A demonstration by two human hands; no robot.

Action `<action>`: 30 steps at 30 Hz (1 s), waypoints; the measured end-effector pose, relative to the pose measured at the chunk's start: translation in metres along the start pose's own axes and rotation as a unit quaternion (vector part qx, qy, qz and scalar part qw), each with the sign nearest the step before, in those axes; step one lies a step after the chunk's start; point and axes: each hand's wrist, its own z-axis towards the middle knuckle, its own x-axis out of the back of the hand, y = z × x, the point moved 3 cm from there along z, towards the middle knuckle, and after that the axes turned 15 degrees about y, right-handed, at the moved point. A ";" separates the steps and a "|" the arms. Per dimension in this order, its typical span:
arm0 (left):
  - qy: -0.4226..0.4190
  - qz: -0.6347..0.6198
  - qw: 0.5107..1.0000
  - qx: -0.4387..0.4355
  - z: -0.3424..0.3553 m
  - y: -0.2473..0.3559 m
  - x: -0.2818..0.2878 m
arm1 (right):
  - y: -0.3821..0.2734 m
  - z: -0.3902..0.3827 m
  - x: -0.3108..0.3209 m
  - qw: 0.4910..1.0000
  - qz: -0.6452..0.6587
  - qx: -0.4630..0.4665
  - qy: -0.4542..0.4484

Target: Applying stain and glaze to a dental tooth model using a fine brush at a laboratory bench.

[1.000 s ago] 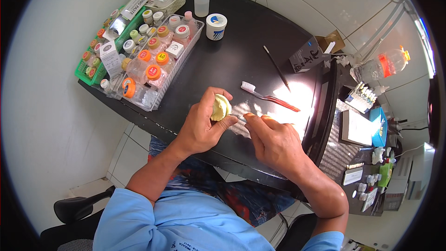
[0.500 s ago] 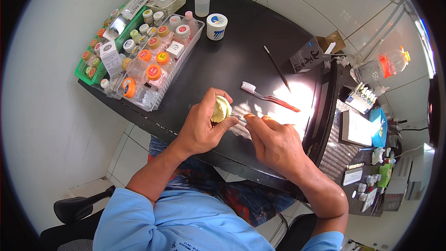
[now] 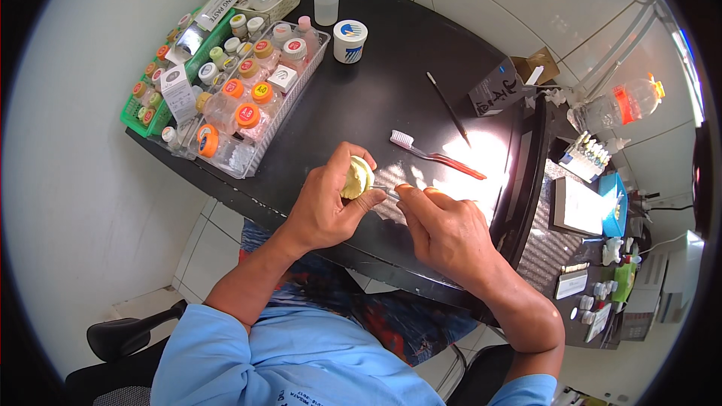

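Note:
Over the near part of the black table, my left hand is wrapped round a pale yellow dental cast, with fingers behind it and the thumb at its near side. My right hand pinches a thin metal hand tool, whose tip reaches the cast's right edge beside my left thumb. Most of the tool's handle is hidden under my right fingers. Beyond my hands lies a toothbrush with white bristles and a red handle. A slim dark brush rests farther back.
A white basket of orange-capped jars and a green basket stand at the left. Farther back are a squeeze bottle and a white tub. A dark box sits at the right edge, before a side counter with a notebook.

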 end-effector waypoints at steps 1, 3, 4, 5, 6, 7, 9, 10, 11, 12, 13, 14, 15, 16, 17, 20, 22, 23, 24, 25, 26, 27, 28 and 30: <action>0.000 0.000 1.000 0.000 0.000 0.000 0.000 | 0.000 0.000 0.000 1.000 0.000 0.000 -0.001; 0.000 0.002 1.000 -0.005 0.000 0.000 0.000 | -0.001 0.000 0.000 1.000 0.000 0.000 -0.002; 0.000 0.002 1.000 -0.005 0.000 0.000 0.000 | -0.001 0.000 0.000 1.000 -0.001 -0.001 -0.002; -0.001 0.001 1.000 -0.004 0.000 0.000 0.000 | -0.001 0.000 0.000 1.000 -0.002 -0.001 -0.002; -0.002 -0.001 1.000 -0.003 0.000 0.000 0.000 | -0.001 0.000 0.000 1.000 -0.002 -0.001 -0.002; -0.002 -0.001 1.000 -0.003 0.000 0.000 0.000 | 0.000 -0.001 0.000 1.000 0.002 -0.005 -0.005; -0.003 0.009 1.000 -0.008 0.000 0.002 -0.001 | 0.000 -0.001 0.001 1.000 0.006 -0.009 -0.007; -0.004 0.009 1.000 -0.008 0.000 0.003 -0.001 | 0.001 -0.001 0.001 1.000 0.007 -0.013 -0.002; -0.011 0.017 1.000 0.007 0.000 0.004 -0.002 | 0.001 0.000 0.001 1.000 0.009 -0.016 0.003; -0.018 0.025 0.999 0.021 -0.001 0.004 -0.002 | 0.001 0.000 0.001 1.000 0.009 -0.016 0.003; -0.018 0.025 0.999 0.021 -0.001 0.004 -0.003 | 0.003 0.000 0.000 1.000 0.010 -0.023 0.000; -0.017 0.020 0.999 0.033 -0.001 0.002 -0.003 | 0.004 0.000 0.000 0.999 0.011 -0.030 -0.003; -0.016 0.015 0.999 0.044 -0.001 0.001 -0.003 | 0.003 0.000 -0.001 0.999 0.010 -0.030 -0.003; -0.016 0.014 0.999 0.043 0.000 0.000 -0.002 | 0.003 -0.001 -0.001 0.999 0.018 -0.037 0.000; -0.021 0.007 0.999 0.038 0.000 0.000 -0.002 | 0.003 -0.001 -0.001 0.999 0.026 -0.044 0.003; -0.028 -0.042 0.996 0.070 0.000 -0.004 -0.004 | 0.005 0.000 0.001 0.998 0.036 -0.020 0.054; -0.025 -0.089 0.990 0.107 -0.001 -0.008 -0.002 | 0.007 0.004 0.001 0.997 0.036 -0.030 0.059; -0.018 -0.106 0.987 0.116 -0.001 -0.009 0.001 | 0.008 0.007 0.000 0.997 0.036 -0.040 0.063; -0.014 -0.125 0.984 0.123 0.000 -0.009 0.002 | 0.014 0.008 -0.002 0.997 0.033 -0.039 0.065; -0.014 -0.127 0.985 0.120 0.000 -0.011 0.002 | 0.021 0.008 -0.004 0.994 0.041 -0.010 0.101; -0.011 -0.145 0.984 0.102 0.001 -0.013 0.001 | 0.023 0.009 -0.003 0.989 0.049 0.019 0.137; -0.009 -0.162 0.983 0.084 0.001 -0.014 0.001 | 0.024 0.010 -0.001 0.992 0.043 -0.026 0.112; -0.009 -0.163 0.983 0.083 0.001 -0.014 0.002 | 0.026 0.009 -0.001 0.992 0.041 -0.025 0.113; -0.028 -0.198 0.969 0.144 0.000 -0.015 0.003 | 0.037 0.006 -0.007 0.990 -0.002 -0.040 0.138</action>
